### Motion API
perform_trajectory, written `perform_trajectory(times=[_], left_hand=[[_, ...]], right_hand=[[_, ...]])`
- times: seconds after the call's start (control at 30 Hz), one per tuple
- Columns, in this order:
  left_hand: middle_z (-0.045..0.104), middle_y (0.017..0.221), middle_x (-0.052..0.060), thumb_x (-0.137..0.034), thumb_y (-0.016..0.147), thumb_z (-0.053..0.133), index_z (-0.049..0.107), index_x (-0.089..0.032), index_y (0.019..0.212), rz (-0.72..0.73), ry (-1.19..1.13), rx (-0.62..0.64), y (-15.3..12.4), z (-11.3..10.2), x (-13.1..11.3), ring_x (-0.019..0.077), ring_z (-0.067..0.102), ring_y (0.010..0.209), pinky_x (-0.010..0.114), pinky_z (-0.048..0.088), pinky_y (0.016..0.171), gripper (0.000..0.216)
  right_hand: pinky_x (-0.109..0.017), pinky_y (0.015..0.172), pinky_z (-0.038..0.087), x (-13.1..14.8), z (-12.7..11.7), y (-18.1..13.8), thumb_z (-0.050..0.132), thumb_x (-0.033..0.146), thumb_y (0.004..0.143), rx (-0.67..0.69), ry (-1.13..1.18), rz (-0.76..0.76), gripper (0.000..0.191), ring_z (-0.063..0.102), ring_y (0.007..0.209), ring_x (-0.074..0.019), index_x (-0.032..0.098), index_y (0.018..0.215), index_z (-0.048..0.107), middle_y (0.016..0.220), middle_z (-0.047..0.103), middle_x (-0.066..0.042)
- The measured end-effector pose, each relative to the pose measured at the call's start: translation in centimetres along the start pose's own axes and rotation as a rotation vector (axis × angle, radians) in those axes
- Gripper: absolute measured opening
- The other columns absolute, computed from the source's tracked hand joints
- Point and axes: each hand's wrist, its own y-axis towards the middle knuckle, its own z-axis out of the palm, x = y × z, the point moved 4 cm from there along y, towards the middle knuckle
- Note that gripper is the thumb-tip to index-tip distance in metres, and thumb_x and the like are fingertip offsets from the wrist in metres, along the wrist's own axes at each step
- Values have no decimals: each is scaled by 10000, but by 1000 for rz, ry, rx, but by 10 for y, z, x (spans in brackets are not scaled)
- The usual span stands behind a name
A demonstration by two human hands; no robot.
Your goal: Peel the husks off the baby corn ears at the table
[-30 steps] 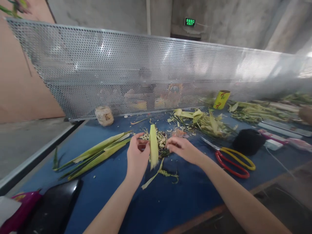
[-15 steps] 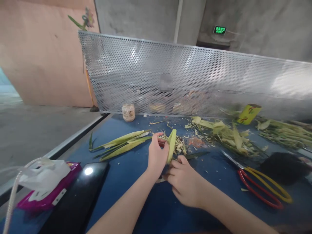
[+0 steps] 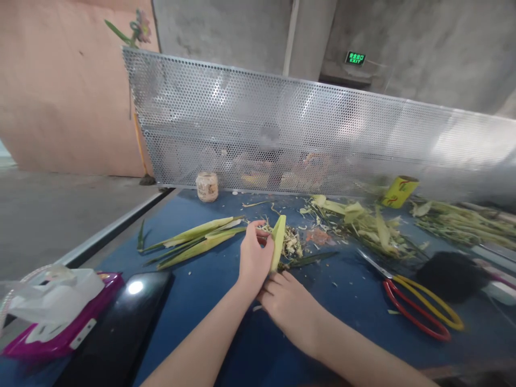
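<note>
Honestly, in the head view the bit I'd worry about is the grip on that long, pale green, leafy strip [image 3: 277, 244]. The left hand [image 3: 255, 255] looks to be pinching its side between thumb and fingers, so it leans just right of those fingertips, with its upper end poking past them. The lower end runs down to the right hand [image 3: 290, 306], whose fingers are curled in close together, but the tips are hidden, so no idea whether they're actually pinching anything. If the two hands pulled different ways, I reckon the strip could split lengthwise, since leafy stuff like that probably tears along the grain. Squeeze too hard and it might crease; too lightly and it could slip out of the left fingers. Also, the loose heap of cream and greenish chopped scraps [image 3: 293, 242] sits right behind the strip, beyond the fingers, so a stray knuckle could scatter it. The narrow, dark green leaf [image 3: 316, 258] off to the right of the fingers might get snagged too. And the metal scissors with one red and one yellow handle [image 3: 387, 275] lie well right of the right fingers, points facing away from the person, so a careless sideways reach could catch a blade.
</note>
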Motion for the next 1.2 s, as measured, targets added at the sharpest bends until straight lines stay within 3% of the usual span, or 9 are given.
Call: perform_trajectory(times=[0.17, 0.37, 0.5, 0.6, 0.8, 1.0, 1.2], left_hand=[[561, 736, 3, -195, 700, 499, 457, -177, 999, -22, -34, -31, 5, -1, 2, 113, 521, 594, 253, 442, 584, 302], [561, 726, 7, -196, 680, 501, 459, -166, 1003, -46, -28, -28, 10, 0, 5, 123, 538, 589, 259, 443, 567, 328], [564, 752, 11, -211, 668, 505, 458, -170, 1009, -33, 16, -11, 12, 0, 7, 130, 534, 592, 271, 438, 571, 347], [570, 770, 12, -228, 670, 501, 461, -176, 1005, -16, 54, 4, 12, 0, 6, 134, 535, 600, 272, 434, 574, 341], [565, 762, 12, -240, 667, 501, 465, -173, 1014, 22, 115, 21, 14, -1, 5, 144, 548, 615, 276, 435, 587, 355], [565, 757, 8, -236, 661, 498, 471, -176, 1007, 47, 139, -22, 17, -7, 2, 136, 542, 619, 264, 431, 586, 353], [564, 762, 9, -183, 631, 472, 489, -173, 995, 112, 236, -42, 13, -10, -7, 136, 532, 634, 251, 426, 574, 364]], right_hand=[[-277, 681, 391, -9, -18, -5, 435, 150, 828, -143, 138, -36, 138, 507, 789, -158, 162, 784, 565, 799, 604, -37], [-243, 702, 428, -41, -44, -12, 418, 204, 842, -406, 697, 164, 93, 548, 771, -113, 196, 849, 511, 809, 618, -26], [-252, 622, 438, -70, -40, -14, 418, 219, 824, -600, 1089, 322, 7, 546, 641, -98, 212, 825, 416, 736, 625, -8], [-245, 532, 413, -88, -28, -14, 458, 251, 788, -687, 1277, 421, 75, 498, 546, -88, 215, 800, 394, 692, 612, 2], [-212, 414, 359, -107, -7, -13, 573, 323, 688, -610, 1488, 539, 239, 454, 461, -69, 210, 780, 383, 676, 597, 7], [-208, 426, 393, -112, -5, -19, 574, 296, 692, -504, 1431, 601, 183, 471, 469, -68, 185, 733, 435, 694, 613, -14], [-198, 418, 401, -113, -1, -21, 565, 258, 696, -501, 1481, 579, 149, 462, 433, -50, 180, 732, 444, 691, 619, -4]])
